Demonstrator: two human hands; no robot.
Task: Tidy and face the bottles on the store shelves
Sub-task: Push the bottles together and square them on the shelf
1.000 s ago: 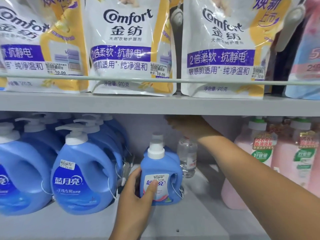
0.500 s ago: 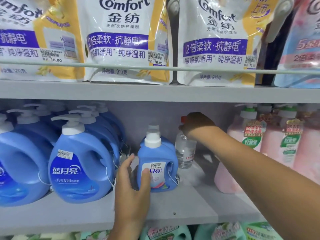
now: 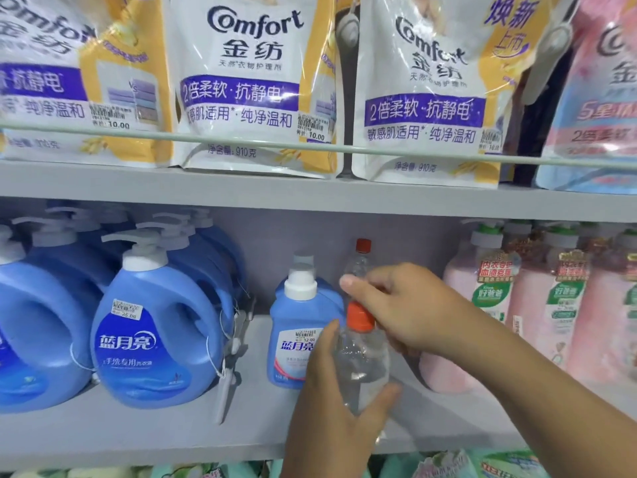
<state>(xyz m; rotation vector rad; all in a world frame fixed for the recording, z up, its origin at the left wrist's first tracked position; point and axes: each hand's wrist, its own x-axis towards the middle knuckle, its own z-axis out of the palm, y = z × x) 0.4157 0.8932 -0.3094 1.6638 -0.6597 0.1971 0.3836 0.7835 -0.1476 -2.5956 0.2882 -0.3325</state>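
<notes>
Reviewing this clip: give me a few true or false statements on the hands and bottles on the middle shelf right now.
1. The left hand grips a clear bottle with an orange cap. True.
2. A second clear bottle stands at the back. True.
3. The right hand holds a pink bottle. False: it is at the clear bottle's cap.
4. The small blue bottle lies on its side. False: it stands upright.

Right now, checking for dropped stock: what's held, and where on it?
Left hand grips the clear bottle around its body; right hand is by its orange cap.
</notes>
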